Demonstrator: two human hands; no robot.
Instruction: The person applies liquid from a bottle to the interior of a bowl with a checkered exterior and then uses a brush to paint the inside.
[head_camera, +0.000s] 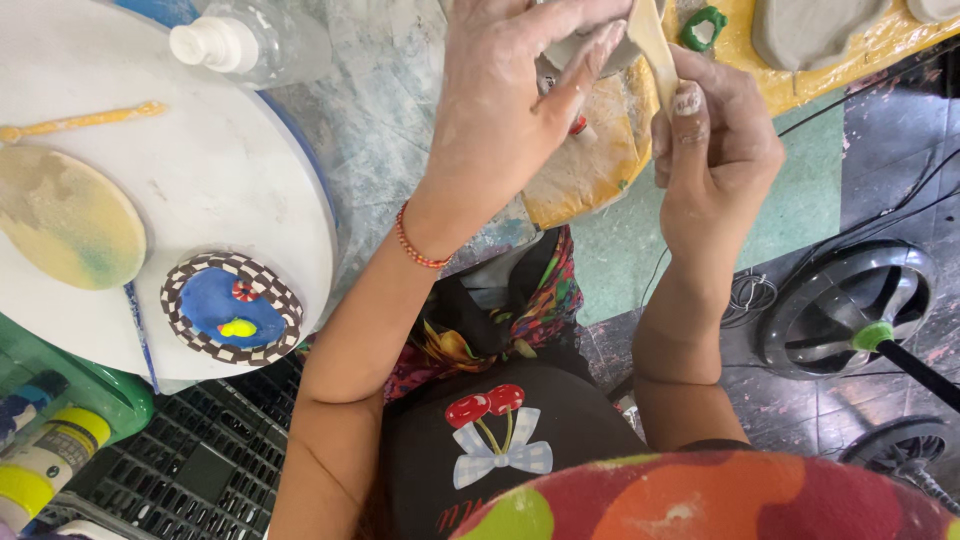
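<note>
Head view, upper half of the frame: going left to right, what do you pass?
Yellow stick tool → clear plastic bottle with white cap → left hand on a grey clay piece → wooden tool held by the right hand → green ring → flat grey clay slab.

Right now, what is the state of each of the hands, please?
Left hand: closed around a grey clay piece.
Right hand: closed, holding a pale flat wooden stick against it.

Pottery workshop: clay slabs, painted dish, paint bottles.
</note>
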